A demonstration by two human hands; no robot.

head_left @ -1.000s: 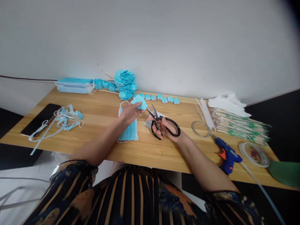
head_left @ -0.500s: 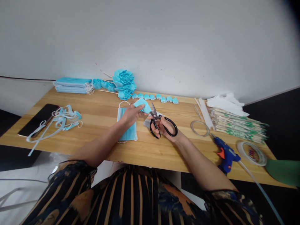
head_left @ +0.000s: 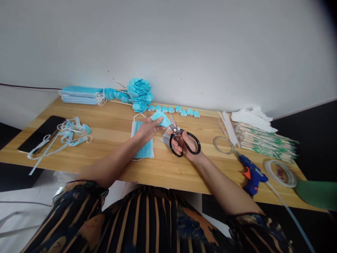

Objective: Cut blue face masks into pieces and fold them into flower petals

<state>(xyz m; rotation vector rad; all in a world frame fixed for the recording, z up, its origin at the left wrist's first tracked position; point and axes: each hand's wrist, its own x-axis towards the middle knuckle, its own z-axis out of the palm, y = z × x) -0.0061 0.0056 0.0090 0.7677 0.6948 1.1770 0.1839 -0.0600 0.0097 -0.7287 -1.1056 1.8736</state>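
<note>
My left hand pinches a folded piece of blue mask fabric over the middle of the table. In my right hand are black-handled scissors, their blades parted at the fabric's right edge. Below my left hand a blue face mask lies flat, partly covered by the hand. A greyish-white sheet piece lies under the scissors, mostly hidden. Several small folded blue pieces form a row behind my hands. Beside them, at the back, are blue fabric flowers on sticks.
At left are a mask stack, a dark phone and cut mask strips. To the right lie a wire ring, a blue glue gun, a tape roll, wrapped sticks and white scraps.
The scissors have shifted very slightly to the right and down, blades still apart at the fabric's edge. My left hand keeps its hold in nearly the same place.
</note>
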